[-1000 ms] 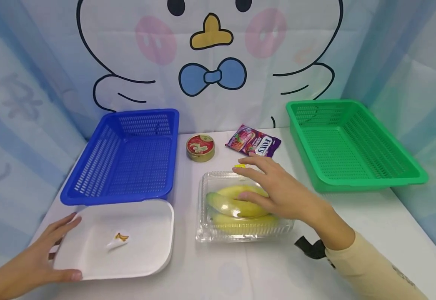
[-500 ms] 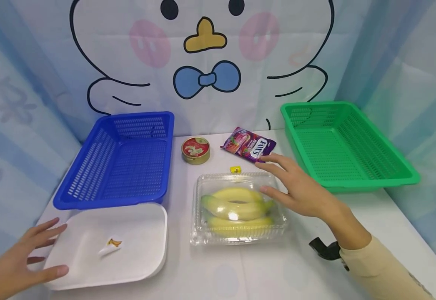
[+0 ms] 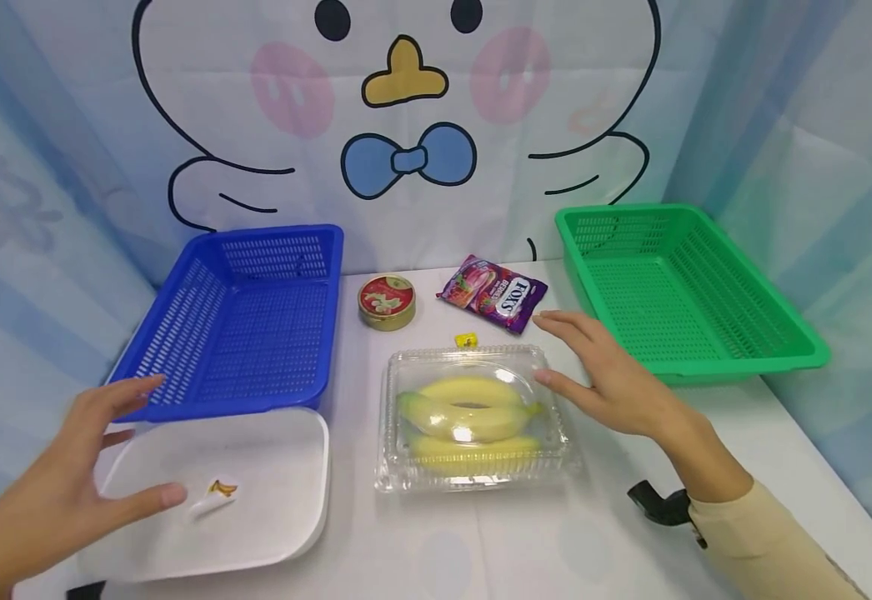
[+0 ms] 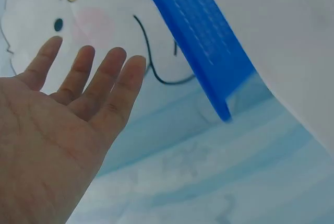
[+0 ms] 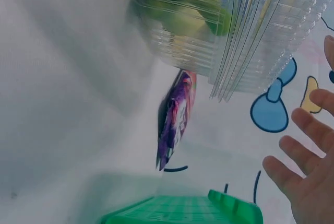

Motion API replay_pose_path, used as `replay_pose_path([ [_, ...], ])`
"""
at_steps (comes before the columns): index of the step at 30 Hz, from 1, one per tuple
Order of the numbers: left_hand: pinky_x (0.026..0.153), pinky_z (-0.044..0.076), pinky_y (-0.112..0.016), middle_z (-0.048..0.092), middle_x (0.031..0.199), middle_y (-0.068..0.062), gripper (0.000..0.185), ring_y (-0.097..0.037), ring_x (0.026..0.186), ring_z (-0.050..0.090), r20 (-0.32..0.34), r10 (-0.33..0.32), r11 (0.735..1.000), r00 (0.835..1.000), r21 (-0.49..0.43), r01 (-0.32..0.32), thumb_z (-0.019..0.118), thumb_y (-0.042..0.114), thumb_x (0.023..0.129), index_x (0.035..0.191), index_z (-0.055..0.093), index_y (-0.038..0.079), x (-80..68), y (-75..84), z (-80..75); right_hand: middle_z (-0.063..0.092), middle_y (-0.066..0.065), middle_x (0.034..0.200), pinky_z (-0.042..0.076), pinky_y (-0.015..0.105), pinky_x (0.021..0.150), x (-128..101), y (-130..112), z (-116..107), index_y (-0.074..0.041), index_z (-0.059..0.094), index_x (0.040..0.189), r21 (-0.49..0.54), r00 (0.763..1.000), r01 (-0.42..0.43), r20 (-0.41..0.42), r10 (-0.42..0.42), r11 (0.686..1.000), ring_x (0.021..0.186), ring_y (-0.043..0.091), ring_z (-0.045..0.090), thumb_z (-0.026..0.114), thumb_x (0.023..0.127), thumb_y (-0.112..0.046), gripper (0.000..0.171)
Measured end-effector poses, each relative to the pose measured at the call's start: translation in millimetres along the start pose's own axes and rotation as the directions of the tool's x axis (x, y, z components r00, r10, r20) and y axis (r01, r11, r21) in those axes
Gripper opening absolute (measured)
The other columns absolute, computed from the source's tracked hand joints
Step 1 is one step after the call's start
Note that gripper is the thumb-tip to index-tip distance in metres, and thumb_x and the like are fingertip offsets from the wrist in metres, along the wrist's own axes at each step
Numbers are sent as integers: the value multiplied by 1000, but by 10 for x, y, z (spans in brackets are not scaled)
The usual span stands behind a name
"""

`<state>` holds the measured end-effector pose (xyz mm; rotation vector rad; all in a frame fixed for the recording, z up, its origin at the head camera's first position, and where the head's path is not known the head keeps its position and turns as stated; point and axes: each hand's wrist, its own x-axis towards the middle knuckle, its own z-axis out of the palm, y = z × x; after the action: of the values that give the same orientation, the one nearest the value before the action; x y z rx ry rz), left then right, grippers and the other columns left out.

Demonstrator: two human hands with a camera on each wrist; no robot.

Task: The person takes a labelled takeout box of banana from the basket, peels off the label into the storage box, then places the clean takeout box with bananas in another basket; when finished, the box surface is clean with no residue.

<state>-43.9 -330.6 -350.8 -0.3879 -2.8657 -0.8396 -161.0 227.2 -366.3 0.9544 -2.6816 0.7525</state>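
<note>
My left hand (image 3: 68,479) hovers over the left side of a white tray (image 3: 278,508), fingers spread and thumb apart. A small white piece with a banana picture (image 3: 214,498) lies in that tray. In the left wrist view the palm of the left hand (image 4: 62,125) shows, holding nothing. My right hand (image 3: 616,383) is held by the right edge of a closed clear plastic box (image 3: 473,482), its fingers extended. Bananas (image 3: 466,421) lie inside the box. The right wrist view shows the right hand (image 5: 313,166) apart from the box.
A blue basket (image 3: 271,333) stands behind the tray, and a green basket (image 3: 684,308) at the back right. Between them lie a round tin (image 3: 387,302), a purple Fox's candy bag (image 3: 492,292) and a small yellow wrapped piece (image 3: 466,340). A patterned curtain (image 3: 406,217) closes the back.
My left hand has come off the tray's left edge and risen over it. The right hand has shifted from above the banana box to its right edge. The view has moved slightly.
</note>
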Motion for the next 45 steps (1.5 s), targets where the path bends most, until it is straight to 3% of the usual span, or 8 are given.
replay_pose_path([
  [4,106,24,-1,26,160,-18,125,-48,133,35,18,72,997,997,-33,-72,97,22,70,164,16,27,152,190,39,41,9,156,38,61,112,-50,38,-4,-9,44,154,20,1000,0,-10,1,1000,143,33,39,72,98,-23,65],
  [5,95,20,6,26,161,-15,125,-46,133,36,16,93,995,995,-40,-93,97,22,69,164,17,29,182,228,45,41,9,156,38,61,112,-62,47,-2,-10,44,155,25,1000,3,-12,-3,1000,144,33,39,72,98,-22,65],
  [14,99,28,1,27,163,-3,123,-8,139,34,51,187,981,981,-69,-183,97,28,70,165,19,31,383,612,151,39,12,158,36,65,112,-167,112,17,-13,40,157,57,1000,-12,-18,13,998,145,36,36,72,97,-20,68],
  [19,104,40,-10,27,164,-2,118,-22,141,38,93,170,983,981,-89,-162,95,34,73,164,19,37,486,760,230,34,11,162,34,69,110,-211,136,48,-17,40,158,92,999,-36,-16,38,995,148,36,30,71,98,-21,68],
  [24,105,50,-56,25,163,-3,114,-32,143,38,154,184,978,971,-129,-165,91,42,77,163,16,40,598,843,373,30,10,163,32,73,110,-240,164,88,-20,37,159,123,999,-52,4,52,991,149,38,27,68,99,-22,67],
  [27,106,44,-67,22,164,-4,113,-35,147,34,186,187,974,965,-163,-158,89,45,78,163,15,41,658,885,447,29,9,164,31,74,110,-256,177,103,-19,35,160,137,998,-64,17,63,988,150,38,26,65,101,-23,66],
  [37,104,45,-69,17,167,-5,116,-41,150,29,241,228,966,943,-179,-187,89,56,72,163,18,41,820,1030,699,27,9,164,43,61,109,-334,222,116,-20,24,163,214,996,-87,46,79,973,145,37,37,68,99,-18,78],
  [45,103,48,-65,15,167,-3,113,-40,149,31,275,228,965,934,-190,-180,91,52,73,162,22,43,851,1120,816,29,9,163,44,54,111,-344,219,176,-16,22,161,273,995,-90,65,75,958,147,30,35,75,93,-17,87],
])
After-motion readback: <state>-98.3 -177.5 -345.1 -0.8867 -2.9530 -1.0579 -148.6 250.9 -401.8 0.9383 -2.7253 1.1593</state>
